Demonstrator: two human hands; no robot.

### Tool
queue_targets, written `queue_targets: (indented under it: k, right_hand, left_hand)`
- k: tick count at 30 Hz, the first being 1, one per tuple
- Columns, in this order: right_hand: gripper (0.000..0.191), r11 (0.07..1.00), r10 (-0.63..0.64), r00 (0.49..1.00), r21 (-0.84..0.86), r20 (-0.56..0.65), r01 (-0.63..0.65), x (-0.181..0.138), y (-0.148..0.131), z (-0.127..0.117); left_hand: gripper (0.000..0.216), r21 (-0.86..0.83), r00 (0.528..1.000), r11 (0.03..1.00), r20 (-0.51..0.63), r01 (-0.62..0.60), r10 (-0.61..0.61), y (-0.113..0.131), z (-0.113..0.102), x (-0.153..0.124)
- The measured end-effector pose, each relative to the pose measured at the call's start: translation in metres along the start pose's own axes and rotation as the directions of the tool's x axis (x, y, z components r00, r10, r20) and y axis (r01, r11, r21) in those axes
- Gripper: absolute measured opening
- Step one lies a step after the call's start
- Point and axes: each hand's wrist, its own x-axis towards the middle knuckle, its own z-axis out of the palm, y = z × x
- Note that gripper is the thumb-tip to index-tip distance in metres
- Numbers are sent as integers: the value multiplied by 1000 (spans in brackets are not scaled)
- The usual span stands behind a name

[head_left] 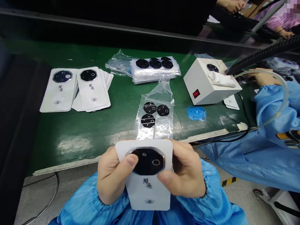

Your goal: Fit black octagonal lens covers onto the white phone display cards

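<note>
Both hands hold a white phone back cover [149, 193] upright in front of me, its black octagonal camera lens plate [148, 167] facing me. My left hand [114, 174] grips the left edge, with the thumb pressed on the lens plate's left side. My right hand [184, 171] clasps the right edge, its thumb at the plate's lower right rim. The fingers behind the cover are hidden. Just beyond it lies a clear plastic sheet [168, 122] with three black lens plates [149, 108] in its pockets; the sheet's near end is hidden by the cover.
Two stacks of white covers [56, 96] lie at the left on the green bench [88, 132]. Bagged lens sheets [154, 74] are at the back. To the right stand a white box [201, 83] with a red switch and blue film discs [196, 113]. A co-worker's blue sleeve [278, 102] is beyond.
</note>
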Motion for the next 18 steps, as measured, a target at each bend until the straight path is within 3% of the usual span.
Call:
queue_targets:
  k: [7,12,18]
  right_hand:
    - [16,993,-78,997,-93,-27,75,-1,-7,6]
    - [17,979,-126,991,-166,-36,118,-2,-9,5]
    - [17,969,-120,992,-218,-23,112,-2,-7,5]
  left_hand:
    - [14,-167,989,976,78,139,-127,3,-2,4]
    - [17,-229,981,963,162,145,-109,2,-6,7]
    - [23,-279,983,949,147,149,-111,-2,0,9]
